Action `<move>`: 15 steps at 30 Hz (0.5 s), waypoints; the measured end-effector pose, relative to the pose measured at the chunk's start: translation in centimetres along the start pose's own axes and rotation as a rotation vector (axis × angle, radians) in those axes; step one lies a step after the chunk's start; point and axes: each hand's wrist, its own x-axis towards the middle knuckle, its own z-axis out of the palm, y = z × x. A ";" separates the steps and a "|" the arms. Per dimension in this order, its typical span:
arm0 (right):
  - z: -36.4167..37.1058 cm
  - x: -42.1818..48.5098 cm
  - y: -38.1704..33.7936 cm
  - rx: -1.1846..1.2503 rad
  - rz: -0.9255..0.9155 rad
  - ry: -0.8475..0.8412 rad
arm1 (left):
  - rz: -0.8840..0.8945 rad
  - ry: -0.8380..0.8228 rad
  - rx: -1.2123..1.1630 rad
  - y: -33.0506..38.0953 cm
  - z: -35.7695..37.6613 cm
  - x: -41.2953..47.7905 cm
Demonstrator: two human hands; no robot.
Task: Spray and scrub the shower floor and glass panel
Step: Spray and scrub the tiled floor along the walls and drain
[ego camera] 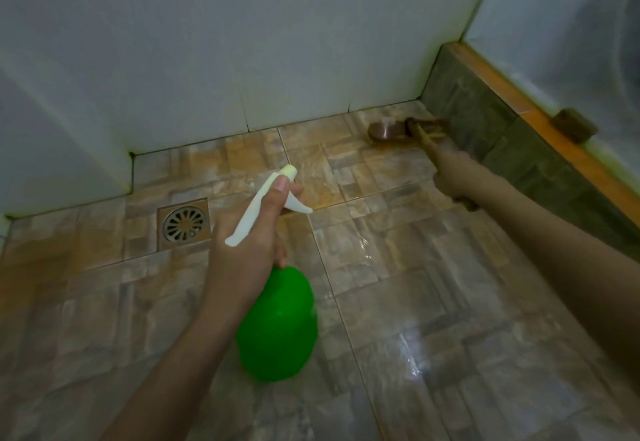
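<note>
The shower floor (pixel 398 267) lies open across its near and middle stretch, and only the flush drain (pixel 184 224) breaks it at the left. The white wall (pixel 242 42) closes the far side and the dark tiled kerb (pixel 485 121) hems the right, so the far right corner is tight. The brush (pixel 388 130) already sits there, near both. The green spray bottle (pixel 277 322), held in the left grip (pixel 249 232), hangs over the floor's middle.

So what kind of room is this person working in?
Most likely a bathroom shower area: a round metal drain sits in the wet tiled floor, pale walls meet in a corner, the left hand holds a green spray bottle and the right hand a scrubbing brush.
</note>
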 end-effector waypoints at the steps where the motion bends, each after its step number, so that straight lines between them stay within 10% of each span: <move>1: 0.1 1.6 -0.3 0.029 -0.016 0.051 | 0.001 -0.001 0.008 -0.1 0.0 0.2; 15: 0.2 6.8 -3.5 0.107 0.001 0.099 | 0.022 0.087 0.017 -0.8 -1.4 1.0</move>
